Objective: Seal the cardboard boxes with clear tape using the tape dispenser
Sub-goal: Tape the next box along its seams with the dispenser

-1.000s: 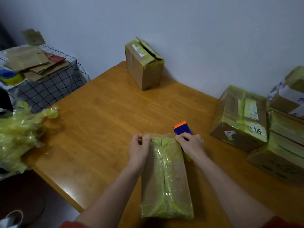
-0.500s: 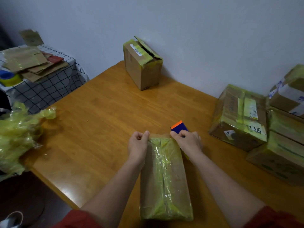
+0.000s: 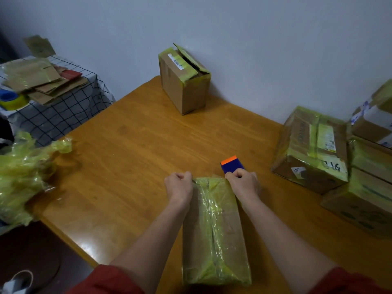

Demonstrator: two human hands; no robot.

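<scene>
Tape risked wrinkling or tearing crooked over the far edge of the long box [image 3: 214,228], lying lengthwise on the wooden table [image 3: 131,166], if the pull went slack. The left hand [image 3: 179,187] was clenched against the box's far left corner; the right hand [image 3: 244,184] gripped the blue-and-orange tape dispenser [image 3: 231,164] at the far right corner, forearms flanking the box.

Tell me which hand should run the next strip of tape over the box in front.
Right. The right hand already grips the blue-and-orange tape dispenser at the box far end; the left hand only steadies the other corner.
</scene>
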